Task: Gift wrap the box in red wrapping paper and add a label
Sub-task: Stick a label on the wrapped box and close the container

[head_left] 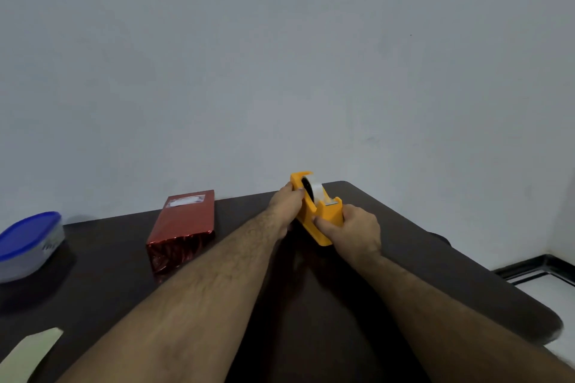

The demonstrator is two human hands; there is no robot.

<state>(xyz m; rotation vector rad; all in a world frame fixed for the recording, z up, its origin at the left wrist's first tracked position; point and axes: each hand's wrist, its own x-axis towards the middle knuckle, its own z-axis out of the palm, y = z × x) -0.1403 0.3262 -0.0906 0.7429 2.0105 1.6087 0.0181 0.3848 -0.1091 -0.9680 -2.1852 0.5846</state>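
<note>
The box (183, 227), wrapped in shiny red paper, lies flat on the dark table (389, 242) left of centre, with a white label (186, 201) on its top at the far end. To its right stands a yellow tape dispenser (315, 211) with a clear tape roll. My left hand (287, 205) grips the dispenser's far end from the left. My right hand (353, 232) grips its near end by the cutter. Both forearms reach across the table from the bottom of the view.
A clear plastic tub with a blue lid (28, 242) sits at the table's left edge. A pale strip of paper (31, 354) lies at the near left corner. The table's right edge drops to a white floor (547, 286). A plain wall stands behind.
</note>
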